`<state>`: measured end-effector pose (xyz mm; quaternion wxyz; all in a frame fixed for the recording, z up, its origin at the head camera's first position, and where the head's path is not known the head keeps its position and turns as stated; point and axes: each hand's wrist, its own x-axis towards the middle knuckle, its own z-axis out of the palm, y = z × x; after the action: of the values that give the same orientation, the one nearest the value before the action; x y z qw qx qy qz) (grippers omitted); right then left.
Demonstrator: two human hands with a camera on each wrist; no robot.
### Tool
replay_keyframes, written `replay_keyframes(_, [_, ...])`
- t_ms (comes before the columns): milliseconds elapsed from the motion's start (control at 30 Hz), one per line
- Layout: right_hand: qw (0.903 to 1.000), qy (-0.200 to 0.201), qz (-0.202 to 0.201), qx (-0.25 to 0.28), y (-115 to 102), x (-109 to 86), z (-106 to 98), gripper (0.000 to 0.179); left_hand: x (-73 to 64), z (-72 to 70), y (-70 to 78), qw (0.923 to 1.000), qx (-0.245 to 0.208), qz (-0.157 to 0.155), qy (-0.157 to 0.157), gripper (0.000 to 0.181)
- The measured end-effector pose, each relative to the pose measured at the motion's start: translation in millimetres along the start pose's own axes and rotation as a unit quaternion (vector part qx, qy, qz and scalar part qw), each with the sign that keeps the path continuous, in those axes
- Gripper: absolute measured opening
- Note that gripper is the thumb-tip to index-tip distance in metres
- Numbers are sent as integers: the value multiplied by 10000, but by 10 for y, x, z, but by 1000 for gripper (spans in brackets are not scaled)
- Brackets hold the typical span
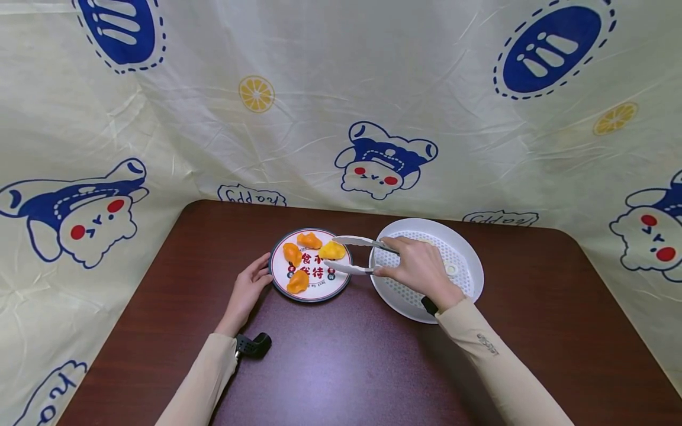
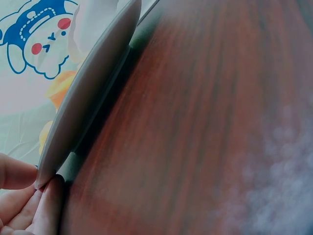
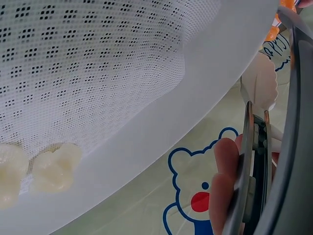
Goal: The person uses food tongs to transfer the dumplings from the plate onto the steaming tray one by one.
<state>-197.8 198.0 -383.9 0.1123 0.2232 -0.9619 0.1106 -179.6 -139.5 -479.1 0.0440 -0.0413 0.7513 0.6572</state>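
My left hand (image 1: 249, 291) pinches the near-left rim of a round plate (image 1: 326, 288) with red lettering, thumb above and fingers below. Several orange dumplings, one a folded orange dumpling (image 1: 298, 281), lie on the plate. My right hand (image 1: 423, 266) grips a pair of tongs (image 1: 356, 241) with pale tips, reaching over the plate's right side. Between the spread tips sits a yellow dumpling (image 1: 332, 251); whether both tips touch it I cannot tell. In the right wrist view, pale dumplings (image 3: 56, 168) lie in a white perforated basket (image 3: 210, 83), beneath my right hand in the head view.
Plate and basket stand side by side on a dark brown table (image 1: 330, 367), near its back edge. Behind the table hangs a pale patterned cloth (image 1: 309, 154). Each wrist wears a black band; the left one bears a dark device (image 1: 254, 345).
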Motion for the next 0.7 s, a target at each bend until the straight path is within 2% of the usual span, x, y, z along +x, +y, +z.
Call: replay_keyframes(700, [9999, -106, 90, -53, -28, 70, 80, 59, 7, 4, -10, 10000, -10, 15, 18, 51])
